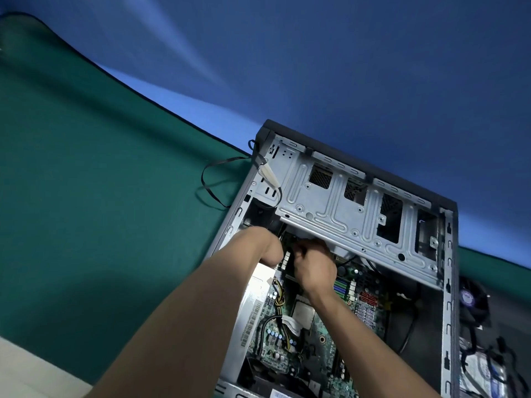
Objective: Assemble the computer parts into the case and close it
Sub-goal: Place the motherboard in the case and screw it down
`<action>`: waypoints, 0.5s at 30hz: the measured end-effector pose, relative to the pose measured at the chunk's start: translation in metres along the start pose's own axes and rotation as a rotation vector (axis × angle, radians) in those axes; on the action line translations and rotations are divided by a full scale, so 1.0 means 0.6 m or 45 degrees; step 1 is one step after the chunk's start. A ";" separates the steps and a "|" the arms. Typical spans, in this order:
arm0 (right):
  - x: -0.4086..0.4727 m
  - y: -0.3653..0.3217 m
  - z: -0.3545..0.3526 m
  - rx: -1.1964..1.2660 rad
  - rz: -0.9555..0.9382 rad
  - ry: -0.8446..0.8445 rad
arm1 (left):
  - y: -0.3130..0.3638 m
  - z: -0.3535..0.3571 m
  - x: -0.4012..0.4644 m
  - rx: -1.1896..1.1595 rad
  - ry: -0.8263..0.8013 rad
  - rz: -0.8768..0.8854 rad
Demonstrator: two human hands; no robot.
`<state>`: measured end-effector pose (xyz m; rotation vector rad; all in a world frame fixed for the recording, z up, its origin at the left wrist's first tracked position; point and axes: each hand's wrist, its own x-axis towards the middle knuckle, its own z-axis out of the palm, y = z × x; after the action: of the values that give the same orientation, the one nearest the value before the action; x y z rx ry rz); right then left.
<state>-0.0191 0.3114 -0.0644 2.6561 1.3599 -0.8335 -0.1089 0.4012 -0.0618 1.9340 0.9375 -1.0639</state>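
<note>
Lying open on a green mat (86,168): computer case (448,282). Overhanging both hands, hiding left hand (265,248) fingers: drive cage (344,214). Curling on something unclear: right hand (311,265). Lying right: fan (471,297).

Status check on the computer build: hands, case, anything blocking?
Both hands deep in the case, under the drive cage. Right hand curled, contents hidden. Left hand mostly hidden. Side still open.

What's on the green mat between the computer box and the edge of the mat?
In the head view, a thin black cable loops over the green mat just left of the computer case.
</note>
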 end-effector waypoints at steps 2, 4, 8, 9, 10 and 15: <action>-0.001 0.001 -0.001 0.025 0.002 0.000 | 0.001 0.000 0.000 0.008 -0.006 0.003; -0.002 0.000 -0.001 0.037 0.004 0.012 | 0.001 0.000 0.001 0.014 -0.008 0.006; -0.003 0.000 0.000 0.042 0.021 0.031 | 0.000 -0.001 0.000 0.021 0.018 -0.003; -0.002 0.001 0.000 0.043 0.024 0.031 | 0.000 -0.001 0.000 0.019 0.023 -0.004; -0.001 0.002 0.001 0.047 0.022 0.028 | 0.000 -0.001 -0.001 0.017 0.026 -0.005; 0.000 0.001 -0.003 0.085 -0.030 0.001 | 0.000 0.000 -0.002 0.011 0.030 -0.016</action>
<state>-0.0178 0.3119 -0.0627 2.6952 1.3908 -0.8959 -0.1092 0.4011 -0.0607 1.9538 0.9608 -1.0561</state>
